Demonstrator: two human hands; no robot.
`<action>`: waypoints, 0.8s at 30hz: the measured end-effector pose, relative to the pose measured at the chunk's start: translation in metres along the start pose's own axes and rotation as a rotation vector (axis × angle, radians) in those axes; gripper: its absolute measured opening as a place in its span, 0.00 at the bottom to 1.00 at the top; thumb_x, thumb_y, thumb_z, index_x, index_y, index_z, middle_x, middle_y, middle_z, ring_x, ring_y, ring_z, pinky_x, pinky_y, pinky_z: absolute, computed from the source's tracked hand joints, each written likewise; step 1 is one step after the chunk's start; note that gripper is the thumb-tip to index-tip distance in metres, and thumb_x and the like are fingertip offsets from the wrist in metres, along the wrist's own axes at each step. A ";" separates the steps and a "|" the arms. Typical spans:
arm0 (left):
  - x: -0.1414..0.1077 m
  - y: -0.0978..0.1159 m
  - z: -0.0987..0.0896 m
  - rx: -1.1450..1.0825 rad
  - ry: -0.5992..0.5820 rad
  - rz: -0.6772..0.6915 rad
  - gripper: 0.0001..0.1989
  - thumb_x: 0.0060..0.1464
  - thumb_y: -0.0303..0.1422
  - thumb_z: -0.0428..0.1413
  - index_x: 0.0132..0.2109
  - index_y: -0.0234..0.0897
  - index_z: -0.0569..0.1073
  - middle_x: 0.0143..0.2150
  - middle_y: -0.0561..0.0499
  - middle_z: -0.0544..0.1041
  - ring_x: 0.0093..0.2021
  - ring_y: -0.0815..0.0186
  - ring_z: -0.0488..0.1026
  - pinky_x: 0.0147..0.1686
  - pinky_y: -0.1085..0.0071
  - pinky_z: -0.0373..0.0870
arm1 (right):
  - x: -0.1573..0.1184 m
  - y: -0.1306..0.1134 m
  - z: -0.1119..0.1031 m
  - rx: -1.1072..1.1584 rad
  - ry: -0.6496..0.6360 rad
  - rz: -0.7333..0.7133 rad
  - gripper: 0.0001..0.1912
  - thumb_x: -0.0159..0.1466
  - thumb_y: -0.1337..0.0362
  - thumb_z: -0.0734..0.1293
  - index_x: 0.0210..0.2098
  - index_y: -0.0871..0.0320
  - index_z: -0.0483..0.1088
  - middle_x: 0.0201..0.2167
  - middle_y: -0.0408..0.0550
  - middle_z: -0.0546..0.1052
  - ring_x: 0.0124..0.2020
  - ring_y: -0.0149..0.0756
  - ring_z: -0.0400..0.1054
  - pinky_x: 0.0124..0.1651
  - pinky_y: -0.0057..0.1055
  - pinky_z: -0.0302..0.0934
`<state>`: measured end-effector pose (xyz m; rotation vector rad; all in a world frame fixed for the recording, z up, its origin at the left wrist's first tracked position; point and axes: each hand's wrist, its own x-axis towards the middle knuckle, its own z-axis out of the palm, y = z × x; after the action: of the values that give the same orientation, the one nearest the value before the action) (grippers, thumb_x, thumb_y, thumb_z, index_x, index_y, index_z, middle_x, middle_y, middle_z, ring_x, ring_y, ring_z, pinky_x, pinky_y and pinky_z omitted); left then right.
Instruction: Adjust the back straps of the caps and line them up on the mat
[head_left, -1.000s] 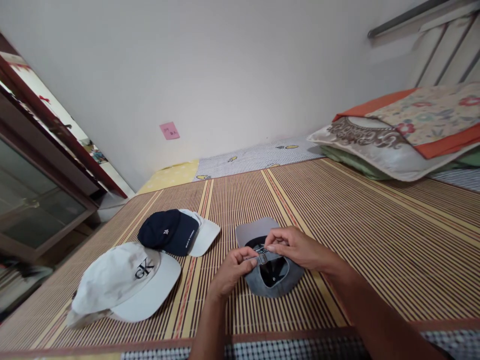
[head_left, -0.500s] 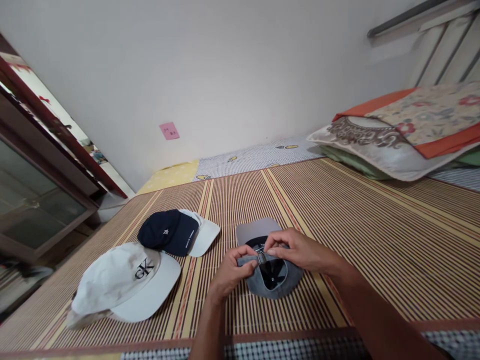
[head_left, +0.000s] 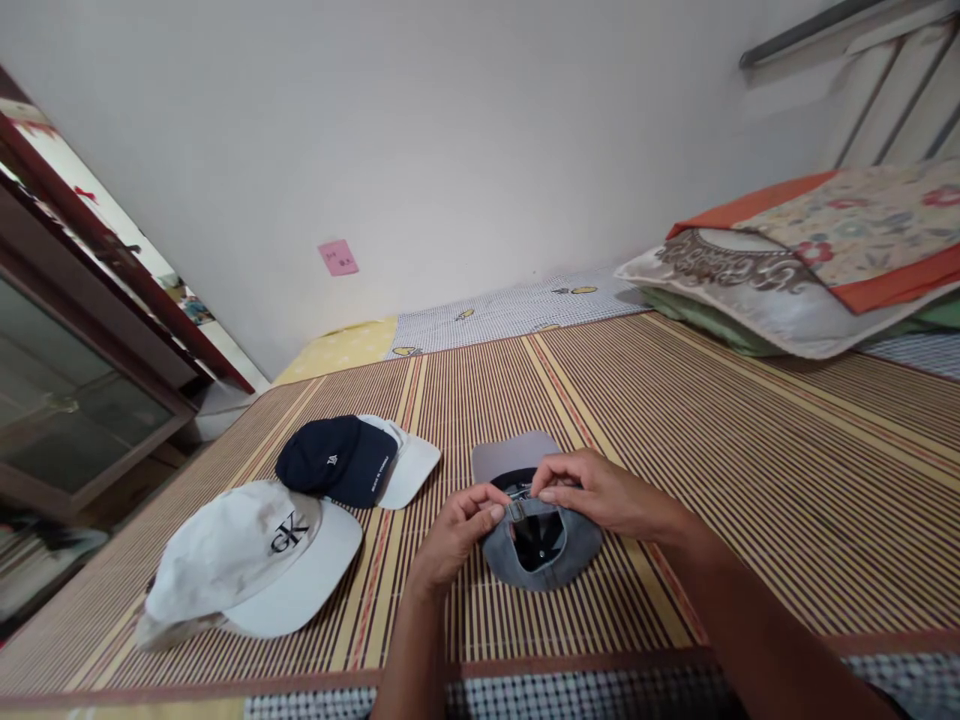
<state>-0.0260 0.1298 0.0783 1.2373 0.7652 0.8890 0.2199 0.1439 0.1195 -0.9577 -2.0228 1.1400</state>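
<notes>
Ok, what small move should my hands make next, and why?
Perhaps draw the right hand gently outward: it seems to pinch the grey fabric cap at the back, while the left hand pinches beside the silver metal buckle.

Pale wall (head_left: 487, 150) with pink note (head_left: 338, 257), glass-paned cabinet (head_left: 75, 410) at left.

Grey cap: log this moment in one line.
grey cap: on mat, brim away; left hand: pinching strap beside buckle; right hand: pinching strap
</notes>
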 end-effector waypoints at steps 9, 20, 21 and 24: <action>-0.004 0.001 -0.008 -0.001 0.006 0.001 0.16 0.57 0.43 0.65 0.41 0.33 0.78 0.30 0.51 0.77 0.28 0.72 0.69 0.30 0.76 0.60 | -0.002 0.005 -0.011 -0.006 -0.104 0.025 0.10 0.65 0.59 0.67 0.34 0.59 0.76 0.31 0.45 0.77 0.33 0.35 0.69 0.37 0.31 0.58; -0.003 -0.001 -0.013 0.093 0.021 0.006 0.18 0.56 0.46 0.65 0.41 0.34 0.79 0.31 0.51 0.75 0.28 0.71 0.66 0.31 0.74 0.57 | -0.004 0.017 -0.018 0.015 -0.115 0.082 0.10 0.62 0.58 0.69 0.34 0.59 0.77 0.28 0.44 0.75 0.31 0.34 0.66 0.35 0.30 0.56; -0.003 0.000 -0.015 0.119 0.024 0.018 0.19 0.58 0.48 0.63 0.41 0.34 0.79 0.32 0.51 0.75 0.29 0.71 0.66 0.32 0.74 0.58 | -0.005 0.017 -0.019 0.020 -0.128 0.091 0.09 0.61 0.58 0.69 0.33 0.59 0.77 0.27 0.43 0.74 0.30 0.34 0.65 0.34 0.30 0.55; -0.006 0.003 -0.020 0.194 0.015 0.023 0.20 0.59 0.49 0.62 0.39 0.34 0.79 0.31 0.52 0.74 0.31 0.70 0.65 0.34 0.73 0.59 | -0.006 0.017 -0.022 0.019 -0.116 0.096 0.11 0.61 0.57 0.69 0.30 0.59 0.75 0.27 0.43 0.73 0.30 0.34 0.65 0.34 0.30 0.54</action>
<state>-0.0468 0.1343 0.0781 1.4134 0.8667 0.8582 0.2451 0.1549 0.1131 -1.0097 -2.0728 1.2908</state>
